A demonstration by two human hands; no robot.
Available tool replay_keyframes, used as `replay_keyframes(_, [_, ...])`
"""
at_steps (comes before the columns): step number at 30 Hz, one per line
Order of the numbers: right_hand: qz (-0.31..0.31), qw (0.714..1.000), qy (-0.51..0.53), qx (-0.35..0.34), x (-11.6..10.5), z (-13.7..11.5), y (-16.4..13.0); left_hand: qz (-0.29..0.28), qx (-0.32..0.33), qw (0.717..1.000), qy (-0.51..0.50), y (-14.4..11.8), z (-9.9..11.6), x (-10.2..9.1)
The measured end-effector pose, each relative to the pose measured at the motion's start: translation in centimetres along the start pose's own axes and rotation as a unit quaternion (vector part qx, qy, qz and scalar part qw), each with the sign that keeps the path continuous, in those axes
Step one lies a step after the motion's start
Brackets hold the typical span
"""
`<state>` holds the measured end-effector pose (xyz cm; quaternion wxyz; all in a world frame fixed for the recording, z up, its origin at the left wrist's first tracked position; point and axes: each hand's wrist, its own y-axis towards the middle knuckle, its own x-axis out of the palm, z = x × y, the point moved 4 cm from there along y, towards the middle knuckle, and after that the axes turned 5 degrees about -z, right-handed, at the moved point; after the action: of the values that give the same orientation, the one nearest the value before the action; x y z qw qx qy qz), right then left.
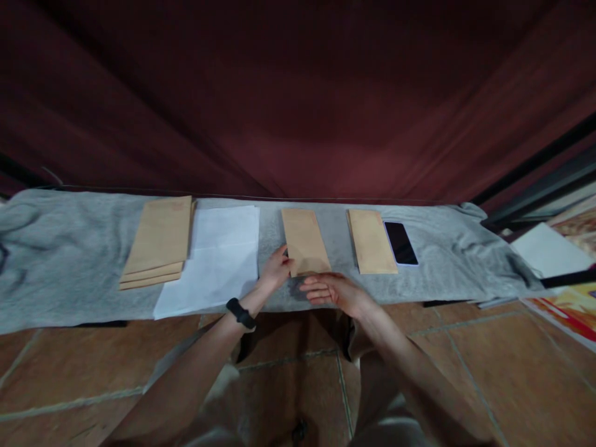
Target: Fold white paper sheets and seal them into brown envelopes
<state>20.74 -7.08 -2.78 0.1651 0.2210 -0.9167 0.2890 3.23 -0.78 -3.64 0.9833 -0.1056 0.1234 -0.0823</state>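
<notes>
A brown paper envelope [305, 239] lies in front of me on the grey cloth. My left hand [278, 268] is closed at its lower left corner, with the fingers curled against the edge. My right hand [331, 289] is at the envelope's near edge, palm turned inward and fingers stretched out; whether the fingertips touch the paper is hard to tell. On the left, a stack of brown envelopes [158, 236] partly covers white paper sheets [223, 248]. To the right sits a smaller pile of brown envelopes [374, 242].
A phone with a dark screen [401, 243] rests beside the right-hand pile. Grey cloth [447, 248] covers the narrow bench. Behind it hangs a dark red curtain [298, 112]. White card [552, 251] and colourful printed packaging [568, 310] are at the far right. Below is tiled floor [69, 360].
</notes>
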Motion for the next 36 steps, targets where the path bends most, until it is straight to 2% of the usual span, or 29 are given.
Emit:
replay_keyframes(2, [0.037,0.996,-0.052,-0.059,-0.9,-0.6,0.1,-0.006,0.010,0.994,0.106,0.0,0.1,-0.5])
replay_keyframes(4, [0.114,0.973,-0.138,-0.144,-2.1,-1.1,0.3,0.001,0.015,0.977,0.212,-0.5,0.3,-0.7])
replay_keyframes(6, [0.175,0.925,-0.258,-0.217,-2.6,-1.3,0.6,0.034,0.029,0.946,0.320,-1.1,0.6,-0.6])
replay_keyframes(8, [0.188,0.875,-0.363,-0.258,-2.4,-1.0,1.0,0.071,0.070,0.903,0.417,-1.9,1.1,-0.2])
replay_keyframes(10, [0.172,0.842,-0.435,-0.268,-2.0,-0.3,1.5,0.074,0.134,0.862,0.483,-2.6,1.5,0.8])
replay_keyframes(12, [0.161,0.815,-0.492,-0.262,-1.6,0.3,1.8,0.035,0.195,0.834,0.514,-3.4,1.5,2.3])
replay_keyframes(15, [0.155,0.770,-0.572,-0.238,-1.5,1.0,2.1,-0.023,0.236,0.814,0.531,-5.0,0.7,4.7])
replay_keyframes(20, [0.122,0.694,-0.683,-0.192,-1.7,1.8,1.9,-0.048,0.249,0.797,0.548,-7.6,-1.0,6.6])
replay_keyframes(23, [0.131,0.675,-0.703,-0.179,-2.1,1.8,1.7,-0.049,0.254,0.797,0.546,-8.2,-1.5,6.6])
replay_keyframes(30, [0.166,0.665,-0.703,-0.192,-3.3,1.5,1.2,-0.051,0.222,0.794,0.564,-8.4,-2.0,7.1])
replay_keyframes(36, [0.196,0.653,-0.711,-0.172,-4.3,1.0,1.0,-0.050,0.195,0.796,0.571,-8.6,-1.9,7.4])
